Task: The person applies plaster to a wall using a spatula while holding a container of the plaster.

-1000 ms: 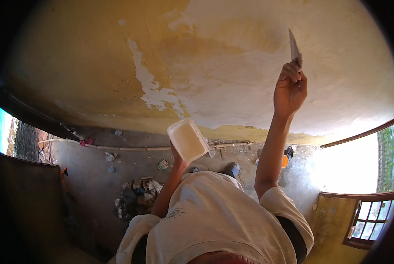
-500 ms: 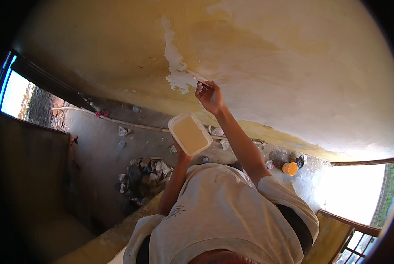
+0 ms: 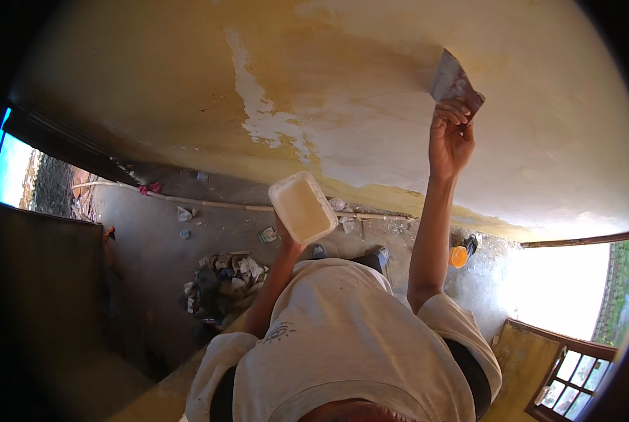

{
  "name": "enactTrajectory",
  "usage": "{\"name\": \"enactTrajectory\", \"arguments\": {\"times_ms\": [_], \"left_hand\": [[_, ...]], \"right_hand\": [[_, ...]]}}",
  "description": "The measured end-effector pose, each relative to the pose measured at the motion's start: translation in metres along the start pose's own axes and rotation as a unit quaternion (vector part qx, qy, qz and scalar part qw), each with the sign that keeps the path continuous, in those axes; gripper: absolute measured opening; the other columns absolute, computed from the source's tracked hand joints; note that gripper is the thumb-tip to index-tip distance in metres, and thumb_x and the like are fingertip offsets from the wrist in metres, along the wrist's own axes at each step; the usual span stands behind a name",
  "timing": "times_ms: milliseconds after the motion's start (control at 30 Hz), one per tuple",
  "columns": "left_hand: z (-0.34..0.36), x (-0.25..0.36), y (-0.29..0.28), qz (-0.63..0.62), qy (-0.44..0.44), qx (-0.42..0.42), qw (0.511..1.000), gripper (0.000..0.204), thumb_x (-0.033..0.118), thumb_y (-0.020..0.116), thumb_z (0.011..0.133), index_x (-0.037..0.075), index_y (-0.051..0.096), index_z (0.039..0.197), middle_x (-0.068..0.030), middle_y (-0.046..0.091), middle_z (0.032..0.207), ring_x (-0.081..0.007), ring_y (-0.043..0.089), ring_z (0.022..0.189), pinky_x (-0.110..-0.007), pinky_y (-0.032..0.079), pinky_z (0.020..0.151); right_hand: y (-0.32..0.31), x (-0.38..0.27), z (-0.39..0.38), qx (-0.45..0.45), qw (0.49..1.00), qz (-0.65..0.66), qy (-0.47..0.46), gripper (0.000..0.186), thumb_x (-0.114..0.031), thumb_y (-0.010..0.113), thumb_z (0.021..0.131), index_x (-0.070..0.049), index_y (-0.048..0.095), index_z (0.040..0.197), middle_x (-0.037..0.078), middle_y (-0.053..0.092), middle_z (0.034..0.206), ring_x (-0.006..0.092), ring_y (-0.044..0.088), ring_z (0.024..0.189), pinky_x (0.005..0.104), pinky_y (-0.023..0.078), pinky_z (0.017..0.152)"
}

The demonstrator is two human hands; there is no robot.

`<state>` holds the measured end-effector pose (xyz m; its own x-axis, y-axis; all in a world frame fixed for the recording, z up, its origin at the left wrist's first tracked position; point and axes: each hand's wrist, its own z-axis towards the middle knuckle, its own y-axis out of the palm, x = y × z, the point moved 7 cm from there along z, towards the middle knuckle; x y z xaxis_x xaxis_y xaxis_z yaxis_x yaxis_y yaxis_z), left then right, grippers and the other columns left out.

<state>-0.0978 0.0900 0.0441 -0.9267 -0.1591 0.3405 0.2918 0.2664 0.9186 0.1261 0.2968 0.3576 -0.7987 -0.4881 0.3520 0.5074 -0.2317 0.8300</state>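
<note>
My right hand (image 3: 451,141) is closed round a putty knife (image 3: 456,83), a broad flat scraper with a grey blade. The blade lies against the yellowish wall (image 3: 371,84), high on the right. In my left hand (image 3: 290,239) is a rectangular plastic tub (image 3: 303,209), tilted, with pale cream paste in it. Its fingers are mostly hidden beneath the tub. Left of the knife, a ragged whitish patch (image 3: 262,112) runs down the wall. A smooth, lighter coated area spreads across the wall on the right.
A heap of rubbish (image 3: 223,288) lies on the floor to the left. One long pole (image 3: 219,205) runs along the wall's foot, near scraps of plastic. At the right stands an orange bucket (image 3: 458,257), with a bright opening and a barred window (image 3: 574,380) beyond.
My right hand has swept the putty knife rightward and up along the wall, away from the whitish patch. The tub in my left hand stays at nearly the same place.
</note>
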Motion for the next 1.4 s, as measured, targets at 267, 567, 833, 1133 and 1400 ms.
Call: {"name": "enactTrajectory", "arguments": {"times_ms": [267, 567, 833, 1133, 1400], "left_hand": [[-0.014, -0.006, 0.037, 0.008, -0.054, 0.005, 0.998, 0.061, 0.057, 0.032, 0.102, 0.015, 0.046, 0.143, -0.0069, 0.059, 0.133, -0.0289, 0.061, 0.118, -0.050, 0.053, 0.097], [-0.033, 0.010, -0.035, 0.000, 0.064, 0.068, 0.996, 0.061, 0.058, 0.033, 0.101, 0.017, 0.045, 0.145, -0.0047, 0.057, 0.136, -0.0263, 0.058, 0.122, -0.046, 0.050, 0.101], [-0.048, 0.015, -0.022, 0.097, 0.160, 0.030, 0.982, 0.065, 0.061, 0.036, 0.099, 0.017, 0.044, 0.146, -0.0051, 0.056, 0.138, -0.0280, 0.056, 0.125, -0.051, 0.047, 0.103], [-0.001, -0.083, 0.055, -0.024, 0.030, -0.013, 0.999, 0.061, 0.058, 0.036, 0.100, 0.018, 0.044, 0.146, -0.0056, 0.056, 0.139, -0.0281, 0.056, 0.125, -0.051, 0.046, 0.105], [0.010, -0.167, 0.075, -0.086, -0.067, 0.056, 0.992, 0.066, 0.062, 0.037, 0.097, 0.015, 0.047, 0.143, -0.0089, 0.059, 0.133, -0.0330, 0.060, 0.119, -0.059, 0.051, 0.096]], "right_hand": [[-0.064, 0.017, -0.044, 0.093, 0.981, -0.170, 0.019, 0.009, -0.004, 0.048, 0.093, 0.004, 0.050, 0.097, 0.007, 0.046, 0.083, 0.0156, 0.046, 0.077, 0.0290, 0.043, 0.075], [-0.315, 0.083, -0.074, 0.337, 0.873, -0.270, 0.228, 0.019, -0.017, 0.050, 0.097, 0.000, 0.055, 0.104, 0.010, 0.058, 0.094, 0.0185, 0.056, 0.083, 0.0326, 0.051, 0.076], [-0.234, 0.047, -0.039, 0.282, 0.912, -0.251, 0.160, 0.026, -0.016, 0.047, 0.098, 0.004, 0.058, 0.111, 0.008, 0.059, 0.093, 0.0165, 0.056, 0.084, 0.0300, 0.050, 0.078], [-0.018, -0.057, -0.010, 0.114, 0.984, -0.112, 0.074, 0.029, -0.009, 0.045, 0.097, 0.010, 0.054, 0.117, 0.011, 0.053, 0.096, 0.0186, 0.049, 0.088, 0.0321, 0.047, 0.083], [0.102, -0.172, -0.043, 0.007, 0.997, -0.048, -0.057, 0.022, -0.008, 0.044, 0.098, 0.006, 0.051, 0.114, 0.007, 0.050, 0.091, 0.0161, 0.047, 0.082, 0.0310, 0.045, 0.078]]}}
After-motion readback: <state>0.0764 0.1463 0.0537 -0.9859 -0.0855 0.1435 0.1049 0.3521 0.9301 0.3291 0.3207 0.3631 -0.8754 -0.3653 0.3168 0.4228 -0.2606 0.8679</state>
